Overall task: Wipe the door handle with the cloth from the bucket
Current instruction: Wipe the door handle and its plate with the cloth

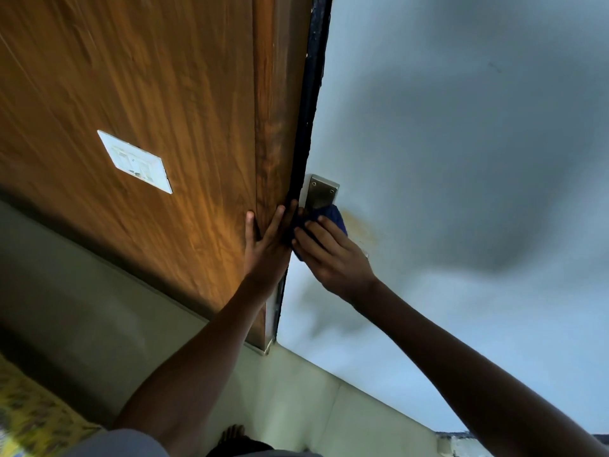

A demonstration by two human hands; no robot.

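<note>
The door handle's metal plate (321, 192) is screwed onto the pale blue-grey door (461, 159), close to its dark edge. My right hand (333, 255) presses a dark blue cloth (336, 217) over the lower part of the plate, so the lever itself is hidden. My left hand (267, 245) lies flat with spread fingers against the wooden frame (276, 127), its fingertips at the door's edge beside the cloth. The bucket is out of view.
A brown wood-grain panel (131, 94) with a white switch plate (135, 161) fills the left. A rusty stain (361, 230) marks the door right of the handle. Pale floor tiles (296, 390), a yellow patterned fabric (29, 420) and my foot (234, 435) show below.
</note>
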